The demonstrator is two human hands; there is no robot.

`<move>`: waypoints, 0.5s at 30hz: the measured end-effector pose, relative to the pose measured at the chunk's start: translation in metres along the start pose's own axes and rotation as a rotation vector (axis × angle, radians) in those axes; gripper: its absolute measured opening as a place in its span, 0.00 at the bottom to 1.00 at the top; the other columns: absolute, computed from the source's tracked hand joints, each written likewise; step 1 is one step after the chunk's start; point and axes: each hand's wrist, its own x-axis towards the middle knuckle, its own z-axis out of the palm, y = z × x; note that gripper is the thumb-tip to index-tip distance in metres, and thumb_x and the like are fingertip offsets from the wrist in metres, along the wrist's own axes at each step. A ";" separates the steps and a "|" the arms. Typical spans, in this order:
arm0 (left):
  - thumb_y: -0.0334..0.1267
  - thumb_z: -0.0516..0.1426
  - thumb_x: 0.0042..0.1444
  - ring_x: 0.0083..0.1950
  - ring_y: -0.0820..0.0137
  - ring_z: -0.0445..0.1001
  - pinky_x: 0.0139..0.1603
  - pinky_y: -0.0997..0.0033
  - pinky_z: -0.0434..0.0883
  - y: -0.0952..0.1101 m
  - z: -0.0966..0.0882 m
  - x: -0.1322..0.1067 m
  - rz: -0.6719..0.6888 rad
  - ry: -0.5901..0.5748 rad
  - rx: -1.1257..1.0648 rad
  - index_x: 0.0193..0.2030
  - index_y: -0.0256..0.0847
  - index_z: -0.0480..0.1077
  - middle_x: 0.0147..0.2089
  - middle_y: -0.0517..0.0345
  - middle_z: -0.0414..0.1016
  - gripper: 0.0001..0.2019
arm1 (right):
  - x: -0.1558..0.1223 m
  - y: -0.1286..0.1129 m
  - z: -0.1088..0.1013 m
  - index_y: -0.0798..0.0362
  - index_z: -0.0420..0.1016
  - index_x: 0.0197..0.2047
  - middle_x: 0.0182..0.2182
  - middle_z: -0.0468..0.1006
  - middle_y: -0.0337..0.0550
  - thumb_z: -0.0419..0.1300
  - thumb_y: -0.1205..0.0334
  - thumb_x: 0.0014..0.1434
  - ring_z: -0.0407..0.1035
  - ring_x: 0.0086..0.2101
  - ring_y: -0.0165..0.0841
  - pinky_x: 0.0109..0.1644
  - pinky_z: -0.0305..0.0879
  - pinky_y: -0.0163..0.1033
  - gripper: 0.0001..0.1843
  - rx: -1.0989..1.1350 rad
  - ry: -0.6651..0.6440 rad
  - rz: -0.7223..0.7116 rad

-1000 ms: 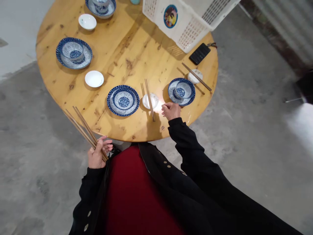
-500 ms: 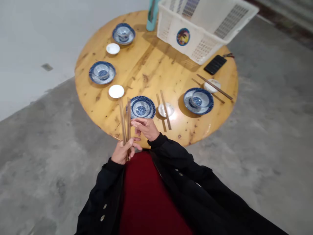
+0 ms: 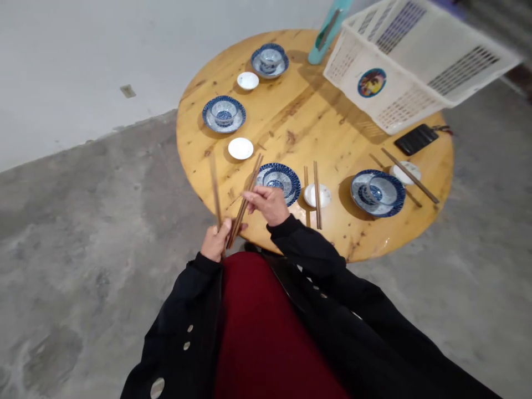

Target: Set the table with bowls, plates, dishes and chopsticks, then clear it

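Note:
My right hand is closed on a pair of brown chopsticks, held slanting over the table's near left edge. Just below, my left hand grips more chopsticks, blurred and pointing up. The lower ends of the right hand's pair pass close by the left fingers. Behind my right hand lies a blue-patterned plate with a bowl on it, partly covered by the hand. To its right, a pair of chopsticks rests across a small white dish.
Around the round wooden table stand more blue bowls on plates and small white dishes. Chopsticks lie over the far-right dish. A white plastic basket, a turquoise holder and a black phone are toward the back right.
My right hand has taken a pair of chopsticks, which now stands apart from those in my left hand. The view has shifted, so the table appears farther right.

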 end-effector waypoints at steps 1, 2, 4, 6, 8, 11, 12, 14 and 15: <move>0.59 0.62 0.51 0.46 0.60 0.80 0.48 0.65 0.73 0.001 -0.011 0.001 0.089 0.106 -0.010 0.46 0.31 0.76 0.44 0.39 0.81 0.30 | 0.006 -0.004 -0.002 0.52 0.69 0.22 0.18 0.71 0.37 0.65 0.46 0.52 0.67 0.20 0.27 0.25 0.66 0.33 0.20 -0.047 0.058 -0.030; 0.59 0.61 0.52 0.50 0.59 0.79 0.53 0.64 0.71 0.002 -0.024 0.000 0.164 0.203 -0.017 0.47 0.32 0.75 0.46 0.39 0.81 0.29 | 0.013 -0.008 -0.004 0.52 0.70 0.24 0.20 0.72 0.38 0.63 0.47 0.55 0.69 0.22 0.29 0.26 0.67 0.33 0.18 -0.097 0.121 -0.056; 0.60 0.58 0.55 0.55 0.59 0.77 0.58 0.61 0.68 0.004 -0.053 -0.005 0.246 0.357 -0.036 0.48 0.34 0.74 0.49 0.39 0.80 0.28 | 0.029 -0.010 -0.005 0.51 0.72 0.30 0.24 0.73 0.40 0.59 0.47 0.60 0.73 0.29 0.32 0.28 0.68 0.32 0.16 -0.198 0.221 -0.089; 0.59 0.57 0.56 0.54 0.60 0.77 0.58 0.61 0.68 0.003 -0.083 -0.015 0.255 0.484 -0.063 0.48 0.35 0.74 0.50 0.39 0.79 0.28 | 0.043 -0.005 -0.001 0.50 0.73 0.35 0.30 0.75 0.43 0.56 0.47 0.62 0.75 0.37 0.35 0.30 0.70 0.33 0.15 -0.308 0.261 -0.126; 0.59 0.56 0.56 0.53 0.60 0.78 0.57 0.61 0.69 -0.004 -0.110 -0.029 0.221 0.578 -0.090 0.49 0.36 0.73 0.50 0.39 0.79 0.27 | 0.052 0.007 0.010 0.50 0.73 0.37 0.35 0.75 0.46 0.57 0.48 0.63 0.74 0.43 0.38 0.35 0.72 0.36 0.14 -0.426 0.253 -0.171; 0.57 0.55 0.58 0.52 0.61 0.79 0.56 0.62 0.69 -0.024 -0.140 -0.051 0.146 0.658 -0.130 0.49 0.36 0.73 0.50 0.39 0.79 0.25 | 0.057 0.029 0.027 0.49 0.72 0.36 0.38 0.75 0.47 0.56 0.51 0.63 0.71 0.46 0.39 0.43 0.73 0.39 0.11 -0.553 0.212 -0.262; 0.57 0.55 0.59 0.52 0.62 0.79 0.56 0.62 0.69 -0.031 -0.146 -0.058 0.122 0.674 -0.142 0.49 0.36 0.72 0.50 0.39 0.79 0.25 | 0.057 0.036 0.032 0.49 0.72 0.35 0.37 0.75 0.47 0.56 0.52 0.64 0.71 0.44 0.38 0.44 0.72 0.39 0.11 -0.586 0.207 -0.305; 0.56 0.54 0.60 0.51 0.62 0.79 0.57 0.61 0.69 -0.042 -0.156 -0.068 0.082 0.702 -0.163 0.49 0.35 0.72 0.50 0.39 0.79 0.24 | 0.058 0.047 0.038 0.50 0.71 0.34 0.34 0.74 0.46 0.54 0.53 0.65 0.71 0.40 0.36 0.44 0.71 0.39 0.12 -0.659 0.218 -0.396; 0.55 0.53 0.61 0.51 0.62 0.79 0.57 0.61 0.69 -0.046 -0.159 -0.071 0.066 0.716 -0.171 0.49 0.35 0.72 0.50 0.39 0.79 0.24 | 0.059 0.051 0.040 0.50 0.70 0.33 0.33 0.74 0.46 0.54 0.54 0.65 0.71 0.38 0.35 0.43 0.71 0.39 0.13 -0.697 0.235 -0.441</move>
